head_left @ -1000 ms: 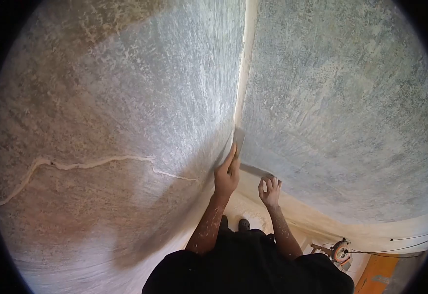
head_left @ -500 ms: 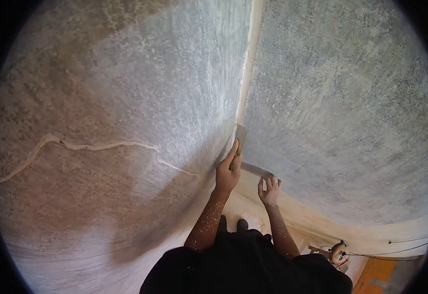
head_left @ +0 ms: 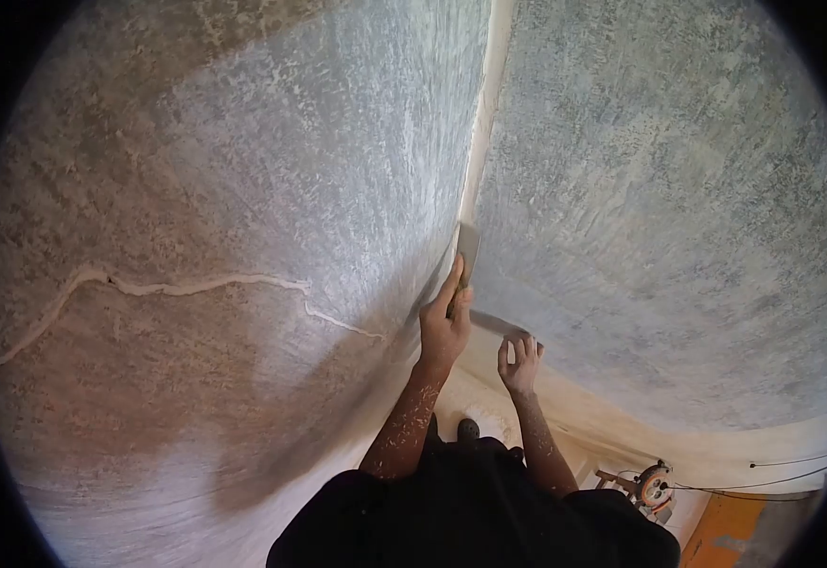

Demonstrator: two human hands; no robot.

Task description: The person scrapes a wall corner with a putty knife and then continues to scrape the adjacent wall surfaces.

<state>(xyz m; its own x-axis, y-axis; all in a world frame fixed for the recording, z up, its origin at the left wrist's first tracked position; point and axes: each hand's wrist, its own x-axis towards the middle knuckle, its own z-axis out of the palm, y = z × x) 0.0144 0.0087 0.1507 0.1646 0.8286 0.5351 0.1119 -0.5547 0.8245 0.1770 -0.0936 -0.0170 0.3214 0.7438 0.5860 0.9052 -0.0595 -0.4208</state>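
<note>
My left hand (head_left: 444,331) is wrapped around the handle of a putty knife (head_left: 468,244). Its index finger lies along the tool, and the grey blade rests at the inside corner where two walls meet. A pale filled strip (head_left: 478,156) runs up this corner above the blade. Lower and to the right, my right hand (head_left: 522,364) pinches the right end of a long flat grey blade (head_left: 494,325). The left end of that blade reaches close to my left hand. Pale flecks cover both forearms.
A whitish filled crack (head_left: 177,284) crosses the left wall (head_left: 196,170). The mottled grey right wall (head_left: 659,189) curves around in the lens. At the lower right are an orange-rimmed round device (head_left: 655,488), thin cables (head_left: 764,495) and an orange surface (head_left: 721,530). A dark shoe (head_left: 468,430) shows below.
My left hand and the putty knife have moved a little way up along the corner. My right hand and its flat blade stay nearly in place.
</note>
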